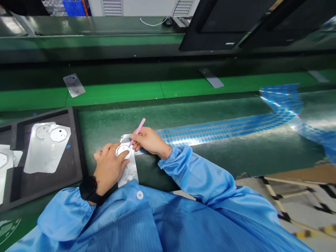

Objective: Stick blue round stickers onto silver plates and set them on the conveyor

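A pink pair of tweezers (137,131) is pinched in my right hand (149,140), its pointed end down on a thin silver phone back panel (129,172). The panel lies flat on the dark green bench in front of me and has a round outlined camera area near its far end. My left hand (110,166) holds the panel by its left side, thumb resting near the outlined circle. Fingers partly cover the panel's far end. Beside my right hand begins a clear strip with rows of blue round stickers (199,132).
A black tray (76,147) on the left holds several silver panels (43,154). On the green belt (126,85) beyond the bench lie one panel (74,85) at left and another (211,77) at right. Dark monitors (225,24) overhang the far right.
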`<state>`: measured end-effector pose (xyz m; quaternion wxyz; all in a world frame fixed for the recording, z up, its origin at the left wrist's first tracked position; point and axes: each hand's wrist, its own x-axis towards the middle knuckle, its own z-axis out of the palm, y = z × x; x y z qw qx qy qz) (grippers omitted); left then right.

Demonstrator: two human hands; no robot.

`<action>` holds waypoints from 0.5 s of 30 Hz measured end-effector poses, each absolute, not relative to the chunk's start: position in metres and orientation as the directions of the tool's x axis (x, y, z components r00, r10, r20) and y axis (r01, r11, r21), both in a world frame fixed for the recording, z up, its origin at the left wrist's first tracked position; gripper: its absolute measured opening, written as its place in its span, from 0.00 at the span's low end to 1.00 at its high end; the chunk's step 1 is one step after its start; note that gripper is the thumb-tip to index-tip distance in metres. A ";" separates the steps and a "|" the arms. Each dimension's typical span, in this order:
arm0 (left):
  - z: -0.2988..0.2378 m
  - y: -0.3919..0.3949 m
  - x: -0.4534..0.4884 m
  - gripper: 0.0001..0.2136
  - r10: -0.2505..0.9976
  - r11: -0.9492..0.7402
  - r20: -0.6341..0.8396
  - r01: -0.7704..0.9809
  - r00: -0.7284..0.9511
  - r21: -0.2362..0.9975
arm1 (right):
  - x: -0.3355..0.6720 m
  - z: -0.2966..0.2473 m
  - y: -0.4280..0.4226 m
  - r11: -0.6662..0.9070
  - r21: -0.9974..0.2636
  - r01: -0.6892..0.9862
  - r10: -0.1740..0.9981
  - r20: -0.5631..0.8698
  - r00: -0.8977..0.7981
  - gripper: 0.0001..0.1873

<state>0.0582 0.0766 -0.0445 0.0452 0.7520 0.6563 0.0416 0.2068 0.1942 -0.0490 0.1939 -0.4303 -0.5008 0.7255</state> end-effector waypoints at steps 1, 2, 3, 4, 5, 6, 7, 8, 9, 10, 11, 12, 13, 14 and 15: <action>-0.045 0.077 0.058 0.11 0.991 -0.135 0.008 0.984 0.135 0.120 | 0.207 -0.049 0.194 -0.424 -0.893 0.148 0.711 -0.430 -0.557 0.12; -0.045 0.077 0.058 0.11 0.991 -0.136 0.012 0.984 0.135 0.119 | 0.207 -0.048 0.194 -0.424 -0.893 0.150 0.710 -0.431 -0.557 0.12; -0.045 0.076 0.057 0.11 0.991 -0.136 0.015 0.983 0.135 0.121 | 0.207 -0.048 0.194 -0.423 -0.893 0.153 0.711 -0.431 -0.556 0.12; -0.045 0.076 0.057 0.10 0.991 -0.134 0.018 0.983 0.133 0.124 | 0.207 -0.047 0.195 -0.421 -0.893 0.156 0.710 -0.432 -0.556 0.12; -0.045 0.076 0.057 0.10 0.991 -0.131 0.020 0.983 0.130 0.127 | 0.207 -0.047 0.195 -0.420 -0.894 0.158 0.710 -0.432 -0.557 0.12; -0.045 0.076 0.057 0.10 0.992 -0.129 0.022 0.983 0.127 0.130 | 0.207 -0.047 0.195 -0.419 -0.894 0.158 0.709 -0.431 -0.557 0.12; -0.045 0.076 0.057 0.09 0.992 -0.125 0.025 0.983 0.123 0.133 | 0.207 -0.047 0.195 -0.418 -0.895 0.156 0.711 -0.429 -0.557 0.12; -0.045 0.076 0.057 0.09 0.992 -0.123 0.026 0.983 0.120 0.139 | 0.207 -0.048 0.195 -0.416 -0.896 0.154 0.714 -0.426 -0.556 0.12; -0.046 0.076 0.057 0.09 0.993 -0.121 0.027 0.982 0.118 0.148 | 0.207 -0.048 0.195 -0.414 -0.898 0.150 0.717 -0.423 -0.554 0.12; -0.046 0.076 0.057 0.09 0.993 -0.120 0.026 0.980 0.117 0.157 | 0.207 -0.049 0.195 -0.414 -0.899 0.143 0.720 -0.419 -0.553 0.11; -0.046 0.076 0.057 0.08 0.993 -0.118 0.024 0.979 0.116 0.165 | 0.207 -0.050 0.195 -0.416 -0.899 0.136 0.720 -0.417 -0.554 0.11; -0.047 0.076 0.057 0.07 0.993 -0.114 0.022 0.979 0.112 0.170 | 0.207 -0.050 0.195 -0.422 -0.898 0.128 0.717 -0.417 -0.559 0.11; -0.047 0.077 0.057 0.07 0.994 -0.110 0.023 0.979 0.108 0.174 | 0.207 -0.050 0.195 -0.431 -0.894 0.121 0.711 -0.419 -0.565 0.11; -0.047 0.078 0.058 0.06 0.994 -0.105 0.023 0.978 0.102 0.178 | 0.207 -0.051 0.196 -0.443 -0.889 0.114 0.701 -0.423 -0.574 0.12; -0.047 0.079 0.058 0.06 0.995 -0.096 0.020 0.978 0.094 0.187 | 0.207 -0.051 0.196 -0.458 -0.883 0.105 0.691 -0.428 -0.582 0.12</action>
